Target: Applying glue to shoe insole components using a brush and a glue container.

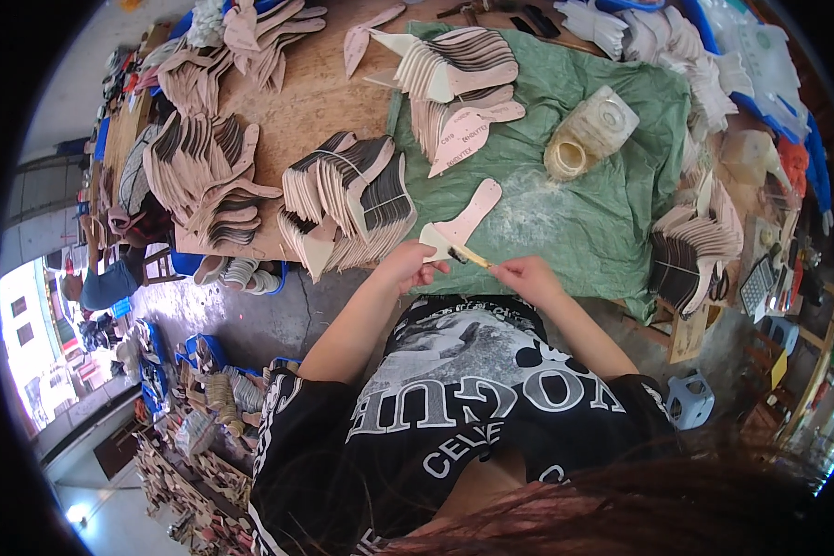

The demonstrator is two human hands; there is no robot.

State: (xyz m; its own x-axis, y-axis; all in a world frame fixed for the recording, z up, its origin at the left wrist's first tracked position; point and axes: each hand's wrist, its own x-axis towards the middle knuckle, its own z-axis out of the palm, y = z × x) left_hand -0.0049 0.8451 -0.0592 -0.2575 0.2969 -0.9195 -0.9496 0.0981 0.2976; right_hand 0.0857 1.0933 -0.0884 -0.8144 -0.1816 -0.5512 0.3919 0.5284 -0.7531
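While the left hand (408, 269) pinched the wide heel end of a pale pink, flat insole board with a long narrow toe part (463, 221), the right hand (526, 275) gripped closely the light wooden handle of a small brush with dark bristles (466, 255). The bristles touched the insole at its near edge. The insole lay at the near edge of the table, on a crumpled green plastic sheet (612, 204) with white powdery marks. Just beyond stood a clear plastic jar with yellowish content (588, 134), lying tilted. Fanned stacks of similar insoles (347, 199) crowded the brown wooden table (315, 97) at the left, and more stacks (700, 246) stood at the right.
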